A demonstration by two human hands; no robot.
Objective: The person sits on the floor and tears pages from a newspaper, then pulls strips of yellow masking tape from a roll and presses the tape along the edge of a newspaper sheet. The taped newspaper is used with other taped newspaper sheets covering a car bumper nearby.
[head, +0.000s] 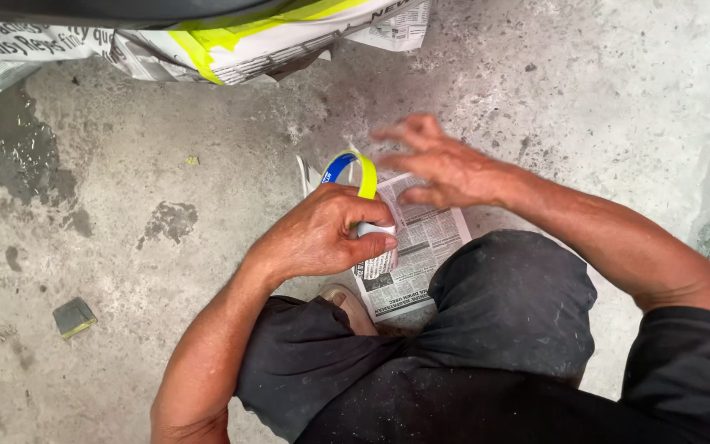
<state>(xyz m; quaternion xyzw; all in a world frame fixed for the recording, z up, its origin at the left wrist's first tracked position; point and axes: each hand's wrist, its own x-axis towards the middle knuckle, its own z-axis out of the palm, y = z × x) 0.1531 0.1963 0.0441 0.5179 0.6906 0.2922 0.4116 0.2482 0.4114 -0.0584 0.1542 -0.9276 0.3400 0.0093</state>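
Note:
My left hand [322,233] is closed around a roll of yellow tape [352,170] with a blue inner ring, held upright just above a sheet of newspaper [421,247] on the concrete floor. My right hand [433,160] hovers beside the roll with fingers spread and slightly blurred; whether it pinches the tape's end I cannot tell. Both forearms reach out over my bent knees in dark dusty trousers [503,304].
At the top edge a dark object wrapped in newspaper and yellow tape [232,37] sits on the floor. A small square scrap [73,316] lies at the left. Damp dark patches [18,164] mark the concrete. A sandalled foot [351,306] shows under my knee.

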